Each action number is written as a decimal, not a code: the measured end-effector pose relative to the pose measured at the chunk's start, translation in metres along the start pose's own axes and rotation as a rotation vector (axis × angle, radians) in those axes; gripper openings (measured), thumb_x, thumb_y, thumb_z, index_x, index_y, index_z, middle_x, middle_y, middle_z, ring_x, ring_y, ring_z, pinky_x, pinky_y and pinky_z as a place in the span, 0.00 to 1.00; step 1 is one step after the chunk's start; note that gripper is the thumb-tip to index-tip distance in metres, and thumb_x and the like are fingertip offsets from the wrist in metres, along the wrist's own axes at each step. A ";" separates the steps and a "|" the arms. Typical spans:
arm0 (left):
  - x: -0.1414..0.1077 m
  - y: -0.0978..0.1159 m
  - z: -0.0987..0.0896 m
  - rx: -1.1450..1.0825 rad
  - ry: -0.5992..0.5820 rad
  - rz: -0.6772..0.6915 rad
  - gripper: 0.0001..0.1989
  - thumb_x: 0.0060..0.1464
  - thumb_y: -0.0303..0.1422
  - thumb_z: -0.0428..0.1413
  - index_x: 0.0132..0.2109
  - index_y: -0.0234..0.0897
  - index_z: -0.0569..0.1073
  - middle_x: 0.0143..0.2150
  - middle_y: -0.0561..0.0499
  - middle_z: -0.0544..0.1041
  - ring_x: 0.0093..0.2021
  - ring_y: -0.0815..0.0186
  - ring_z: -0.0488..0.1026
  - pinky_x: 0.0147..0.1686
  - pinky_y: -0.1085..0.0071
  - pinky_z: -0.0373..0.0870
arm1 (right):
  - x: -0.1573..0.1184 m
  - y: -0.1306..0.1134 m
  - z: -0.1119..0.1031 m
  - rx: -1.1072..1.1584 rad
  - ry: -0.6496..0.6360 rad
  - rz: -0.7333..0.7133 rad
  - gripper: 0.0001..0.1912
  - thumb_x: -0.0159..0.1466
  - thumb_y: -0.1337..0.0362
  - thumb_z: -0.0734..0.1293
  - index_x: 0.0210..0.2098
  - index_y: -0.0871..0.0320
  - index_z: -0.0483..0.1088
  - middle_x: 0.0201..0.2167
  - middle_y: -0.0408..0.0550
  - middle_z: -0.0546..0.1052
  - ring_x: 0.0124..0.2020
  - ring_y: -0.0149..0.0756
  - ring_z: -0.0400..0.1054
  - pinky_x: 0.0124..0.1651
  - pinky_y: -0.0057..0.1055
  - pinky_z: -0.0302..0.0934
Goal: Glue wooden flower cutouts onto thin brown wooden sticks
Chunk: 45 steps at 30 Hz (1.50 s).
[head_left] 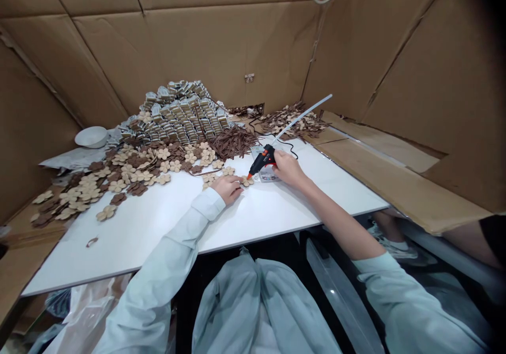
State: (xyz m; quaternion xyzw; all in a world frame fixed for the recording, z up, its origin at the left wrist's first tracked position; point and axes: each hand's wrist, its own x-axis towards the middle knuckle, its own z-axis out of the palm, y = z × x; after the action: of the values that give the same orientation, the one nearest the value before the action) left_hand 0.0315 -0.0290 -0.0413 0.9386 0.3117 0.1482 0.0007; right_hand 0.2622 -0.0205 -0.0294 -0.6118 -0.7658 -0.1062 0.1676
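Observation:
My right hand (288,167) is wrapped round the handle of a black and orange glue gun (262,160), with a long translucent glue stick (304,116) rising out of its back. The gun's orange nozzle points down and meets a beige flower cut-out (248,182) lying on the white tabletop (269,217). Beside it, my left hand (226,189) rests on the table, its fingers closed at the flower's left edge. More beige flowers (209,179) lie just beyond my left hand.
Brown and beige flowers (134,166) spread over the table's left side. Behind them rises a stack of small packed pieces (182,114). Brown strips (234,142) are heaped mid-back, more pieces (294,119) back right. A white bowl (91,137) stands far left. Cardboard walls (221,42) enclose the table.

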 end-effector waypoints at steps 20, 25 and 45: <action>0.009 0.005 -0.030 -0.531 0.452 -0.590 0.14 0.42 0.42 0.54 0.22 0.34 0.74 0.22 0.51 0.74 0.25 0.69 0.68 0.29 0.74 0.62 | -0.010 0.087 0.020 0.344 0.234 0.320 0.18 0.51 0.55 0.62 0.34 0.63 0.63 0.31 0.54 0.68 0.36 0.41 0.61 0.38 0.37 0.56; 0.024 0.009 -0.045 -0.848 0.478 -0.753 0.16 0.31 0.44 0.60 0.20 0.32 0.75 0.17 0.52 0.71 0.18 0.73 0.62 0.20 0.76 0.59 | -0.014 0.095 0.026 0.331 0.155 0.357 0.18 0.50 0.54 0.63 0.32 0.63 0.63 0.31 0.54 0.68 0.35 0.41 0.62 0.38 0.37 0.56; 0.062 0.015 -0.039 -1.037 0.505 -0.776 0.17 0.29 0.44 0.61 0.21 0.32 0.73 0.16 0.54 0.69 0.20 0.73 0.64 0.22 0.76 0.61 | 0.006 -0.053 -0.026 1.274 -0.110 0.107 0.19 0.50 0.53 0.64 0.33 0.62 0.70 0.31 0.50 0.74 0.34 0.34 0.66 0.39 0.31 0.58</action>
State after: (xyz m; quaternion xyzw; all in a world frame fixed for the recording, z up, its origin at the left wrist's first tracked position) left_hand 0.0763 -0.0086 0.0149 0.5748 0.5043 0.4807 0.4293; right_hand 0.2130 -0.0372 -0.0009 -0.4341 -0.6546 0.4097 0.4639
